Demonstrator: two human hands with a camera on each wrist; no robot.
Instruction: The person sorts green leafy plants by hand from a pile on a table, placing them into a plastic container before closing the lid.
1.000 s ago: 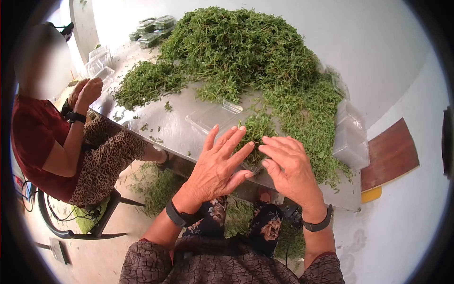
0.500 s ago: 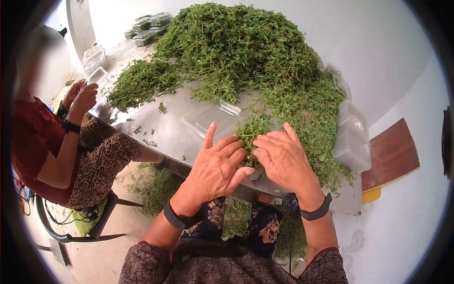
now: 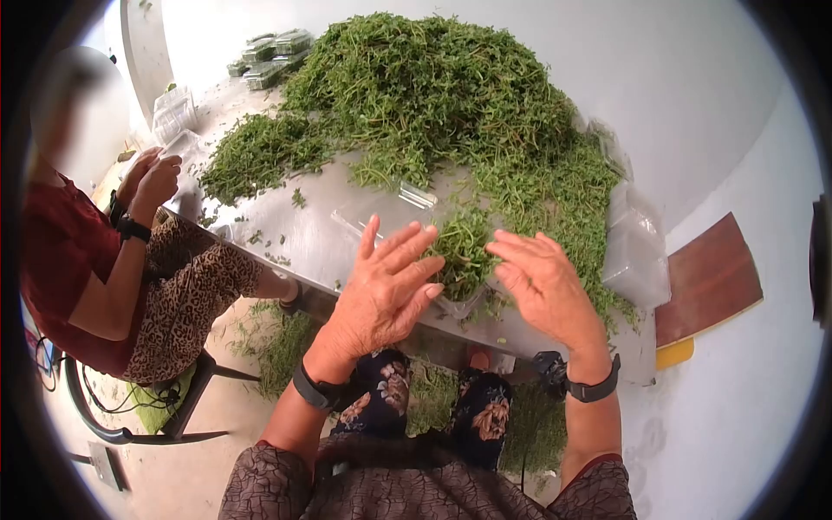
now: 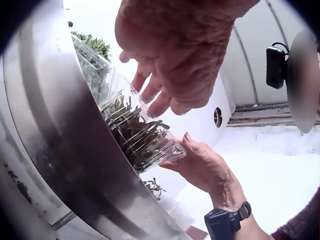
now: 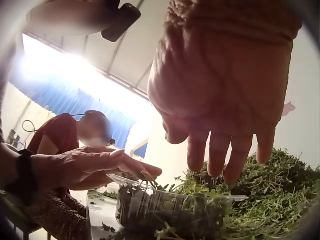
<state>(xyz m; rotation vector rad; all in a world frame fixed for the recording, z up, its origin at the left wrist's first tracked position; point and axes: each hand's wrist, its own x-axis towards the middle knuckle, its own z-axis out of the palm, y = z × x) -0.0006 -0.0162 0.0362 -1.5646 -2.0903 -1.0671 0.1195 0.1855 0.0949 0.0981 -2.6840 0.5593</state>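
A clear plastic clamshell box sits near the table's front edge, heaped with leafy green sprigs. Its lid lies folded back on the far left side. My left hand is at the box's left side, fingers spread and fairly straight, tips by the greens. On the other side my right hand hovers with extended fingers close to the sprigs. In the left wrist view, the right hand is beside the box's end wall. The right wrist view shows the left hand reaching over the box rim.
A big mound of greens covers the back of the metal table. Stacked empty boxes stand at the right, filled ones at the back left. Another person sits at the left, holding a clear container.
My hands came together over the box, then moved apart; the right hand shifted right. More of the heaped greens and the box's front wall now show.
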